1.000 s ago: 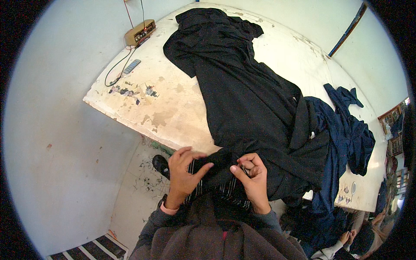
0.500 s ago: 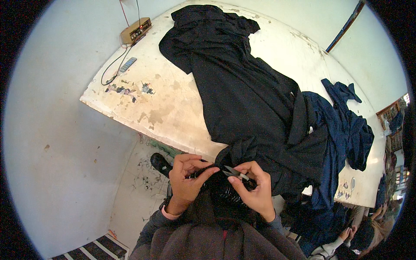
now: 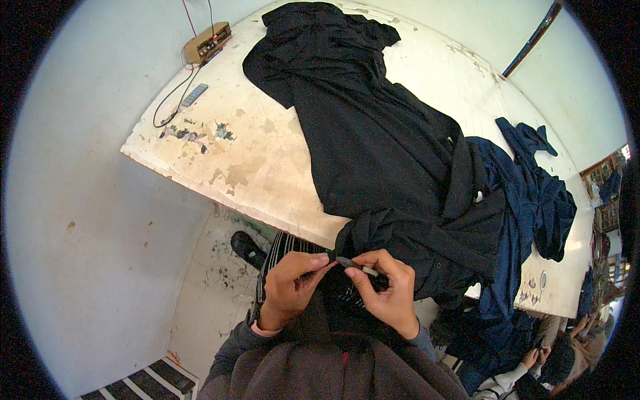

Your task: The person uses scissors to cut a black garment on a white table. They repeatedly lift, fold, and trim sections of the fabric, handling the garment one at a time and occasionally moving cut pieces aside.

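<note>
A large black garment (image 3: pixel 373 147) lies spread over the table, its near end hanging at the front edge. My left hand (image 3: pixel 293 283) pinches a bit of this black cloth between thumb and fingers. In my right hand (image 3: pixel 388 290) is a pair of thread snips (image 3: pixel 363 269), held between thumb and forefinger with the blades pointing left. The blade tips meet the cloth right beside my left fingertips. Whether a thread lies between the blades is too small to tell.
On the white, peeling table (image 3: pixel 267 177) a dark blue garment (image 3: pixel 520 193) lies at the right. A wired box (image 3: pixel 208 43) and a remote control (image 3: pixel 195 95) sit at the far left. Another person's hands (image 3: pixel 537 357) show at the lower right.
The snips have moved in to the cloth at my left fingertips, and their blades look closer together. My left fingers have drawn together into a tighter pinch.
</note>
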